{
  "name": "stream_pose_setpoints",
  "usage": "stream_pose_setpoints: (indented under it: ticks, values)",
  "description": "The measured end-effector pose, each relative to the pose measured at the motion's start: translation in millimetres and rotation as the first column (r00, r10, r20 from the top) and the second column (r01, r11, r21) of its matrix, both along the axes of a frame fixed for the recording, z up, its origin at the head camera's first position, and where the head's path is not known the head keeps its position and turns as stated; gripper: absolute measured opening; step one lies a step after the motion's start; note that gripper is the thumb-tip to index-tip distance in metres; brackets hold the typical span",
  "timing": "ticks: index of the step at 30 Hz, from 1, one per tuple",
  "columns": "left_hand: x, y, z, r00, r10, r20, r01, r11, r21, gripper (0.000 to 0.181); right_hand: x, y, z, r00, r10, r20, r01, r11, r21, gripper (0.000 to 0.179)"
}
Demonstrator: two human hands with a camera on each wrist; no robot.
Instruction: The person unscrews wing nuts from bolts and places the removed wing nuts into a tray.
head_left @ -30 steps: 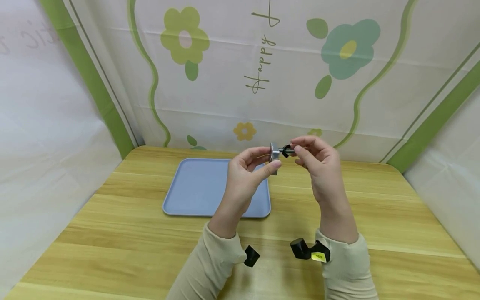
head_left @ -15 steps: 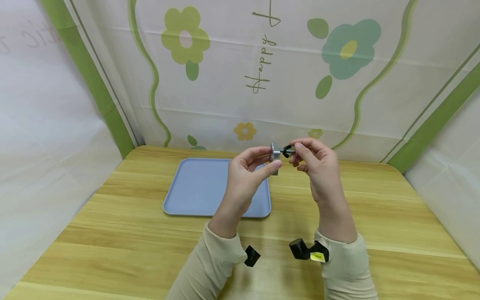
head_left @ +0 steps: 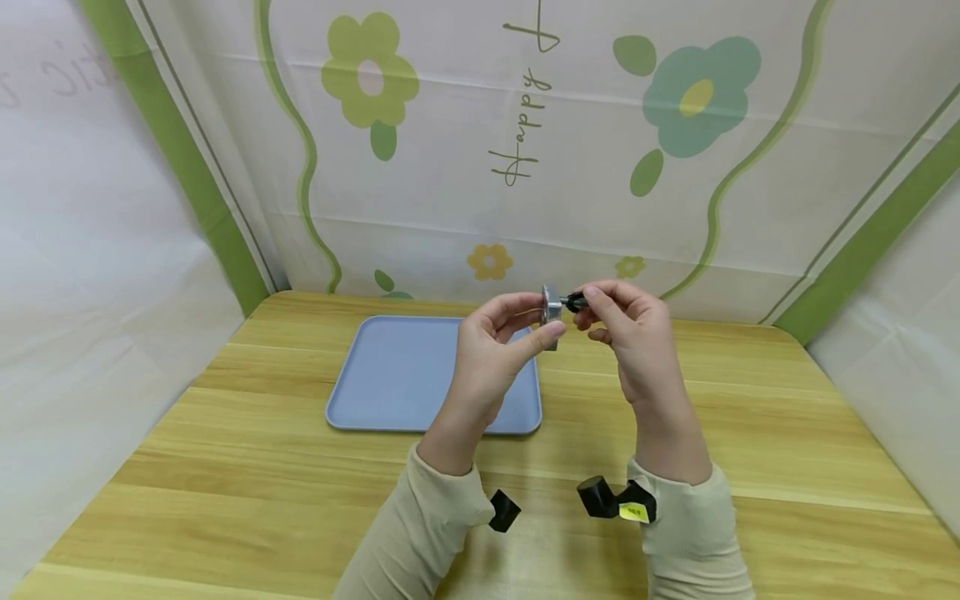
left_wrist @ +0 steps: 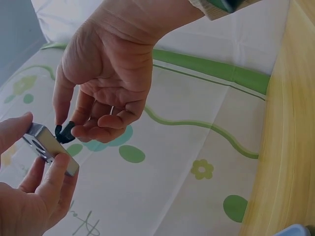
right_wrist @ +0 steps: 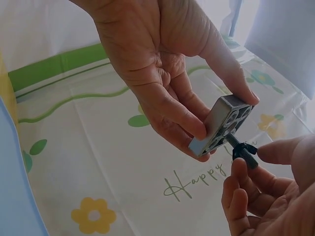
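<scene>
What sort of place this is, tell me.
Probably a small screened-off tabletop work booth: a white, flower-printed, fabric-like backdrop stands behind a yellowish wood-grain table, with a flat, blue, rectangular tray on it.

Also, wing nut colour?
The wing nut is black; the right wrist view shows it best, slightly bluish there.

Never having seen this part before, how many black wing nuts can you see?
1: the black wing nut is on the threaded bolt beside the metal block, with the right hand pinching it. The hands could hide others.
</scene>
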State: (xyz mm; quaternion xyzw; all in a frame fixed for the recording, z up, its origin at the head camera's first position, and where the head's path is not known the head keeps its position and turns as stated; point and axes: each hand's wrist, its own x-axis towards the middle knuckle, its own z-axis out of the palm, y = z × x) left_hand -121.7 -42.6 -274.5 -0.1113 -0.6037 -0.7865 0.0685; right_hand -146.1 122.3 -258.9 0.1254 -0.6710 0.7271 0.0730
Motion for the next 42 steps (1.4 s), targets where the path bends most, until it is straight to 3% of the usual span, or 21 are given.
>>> stream_pose_setpoints:
  ticks: [13, 22, 31, 42]
  values:
    - [-0.2, -0.5, -0.6, 1.000, 0.008, 0.007, -0.008, 1.000, -0.010, 0.035, -0.1, 4.1, 2.0, 0.997, 0.070, 0.010, -0.071, 0.997, 0.019, 0.022]
    - [0.0, -1.1, 0.8, 1.000, 0.019, 0.016, -0.018, 1.000, -0.014, 0.035, -0.2, 6.2, 0.5, 0.994, 0.104, -0.036, -0.103, 0.995, 0.013, 0.020]
    - [-0.9, -1.0, -1.4, 1.000, 0.002, 0.008, -0.002, 1.000, -0.009, 0.035, 0.3, 6.8, -1.8, 0.986, 0.123, -0.114, -0.119, 0.992, 0.042, 0.029]
    - [0.6, -0.6, -1.7, 1.000, -0.010, -0.002, 0.010, 1.000, -0.007, 0.034, -2.2, 5.5, -4.3, 0.978, 0.094, -0.185, -0.080, 0.993, 0.083, 0.027]
